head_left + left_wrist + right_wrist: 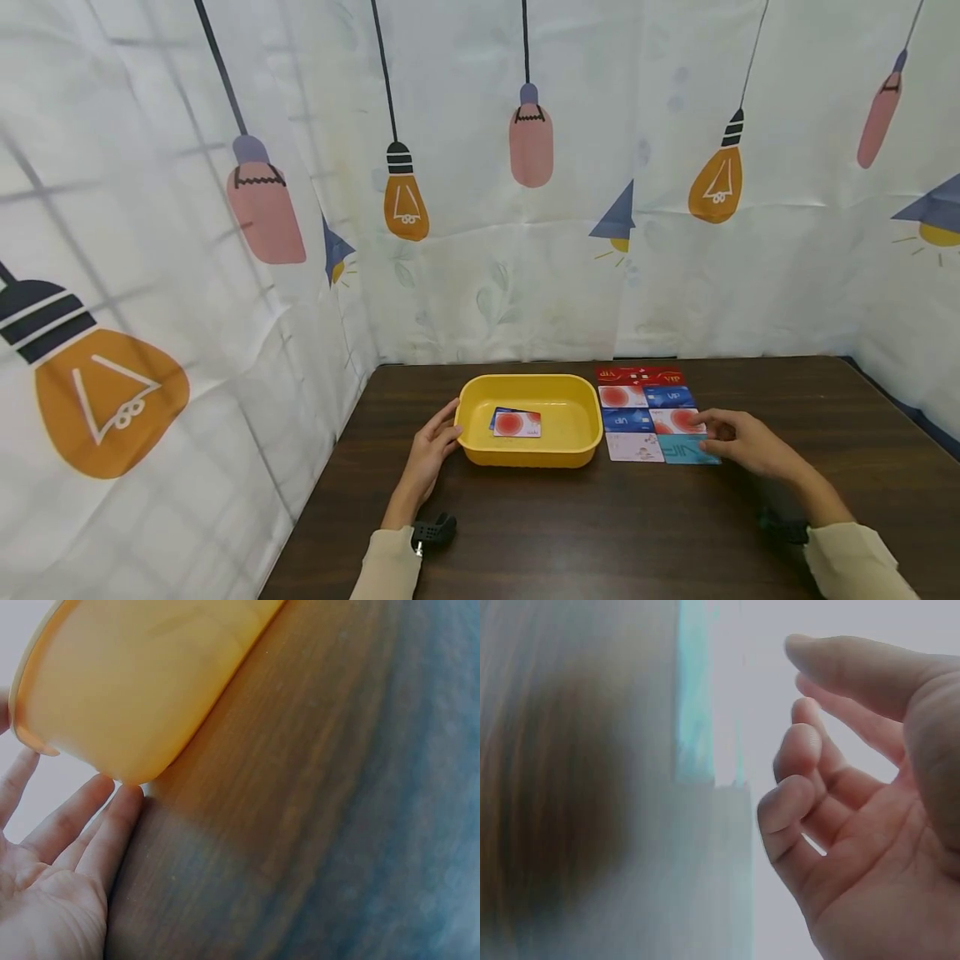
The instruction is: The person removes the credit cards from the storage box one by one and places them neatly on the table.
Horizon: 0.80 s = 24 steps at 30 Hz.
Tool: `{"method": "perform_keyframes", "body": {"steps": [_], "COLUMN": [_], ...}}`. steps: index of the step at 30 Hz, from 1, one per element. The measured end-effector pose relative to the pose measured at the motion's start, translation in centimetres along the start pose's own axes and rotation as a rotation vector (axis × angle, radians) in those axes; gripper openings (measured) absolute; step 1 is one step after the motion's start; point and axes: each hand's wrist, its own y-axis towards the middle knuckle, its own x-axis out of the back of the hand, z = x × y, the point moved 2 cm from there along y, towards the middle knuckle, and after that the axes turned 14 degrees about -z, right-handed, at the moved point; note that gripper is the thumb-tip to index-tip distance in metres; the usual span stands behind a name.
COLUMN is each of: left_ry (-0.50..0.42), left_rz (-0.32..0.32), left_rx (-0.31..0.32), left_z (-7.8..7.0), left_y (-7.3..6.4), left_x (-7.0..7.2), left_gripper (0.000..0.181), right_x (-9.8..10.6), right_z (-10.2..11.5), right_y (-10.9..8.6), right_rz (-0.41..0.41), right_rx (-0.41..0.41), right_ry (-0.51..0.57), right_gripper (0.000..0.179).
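My left hand [432,450] is at the left end of a yellow plastic tray [525,459], fingers fairly straight and fingertips against its wall. The left wrist view shows those fingertips [129,796] at the tray's lower corner. In the tray, a white card with a red circle [517,425] overlaps a blue card [496,413]. My right hand [750,442] hovers at the right edge of the laid-out cards, index fingertip over a red-circle card [671,421], thumb by a teal card [686,450]. Nothing shows between its parted thumb and loosely curled fingers in the right wrist view.
Right of the tray, cards lie in a two-column block: red VIP cards [637,376] at the back, then red-circle and blue cards [628,420], with a pale pink card [634,447] in front. A dark wooden table [570,533] carries everything. White printed curtains [465,275] stand behind and left.
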Motion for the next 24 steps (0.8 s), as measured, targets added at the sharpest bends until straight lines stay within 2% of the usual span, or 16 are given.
{"method": "perform_keyframes", "body": {"steps": [5,9,17,24], "left_ry": [0.012,0.021,0.026,0.023], "left_rz": [-0.004,-0.01,-0.021,-0.027], "left_rx": [0.002,-0.002,0.005,0.015], "left_z": [-0.1,-0.2,-0.3,-0.1], "left_y": [-0.1,-0.2,0.0,0.0], "left_x": [-0.1,-0.3,-0.4,-0.1], "left_gripper": [0.049,0.049,0.05,0.049], "right_x": [-0.8,-2.1,-5.7,-9.0], "right_z": [3.5,6.5,11.3,14.3], "right_y": [0.5,0.7,2.4,4.3], "right_rz": [-0.116,-0.15,-0.114,-0.066], "right_rx": [0.075,0.104,0.192,0.148], "right_ry": [0.03,0.07,0.201,0.202], "right_gripper": [0.034,0.032,0.032,0.035]}}
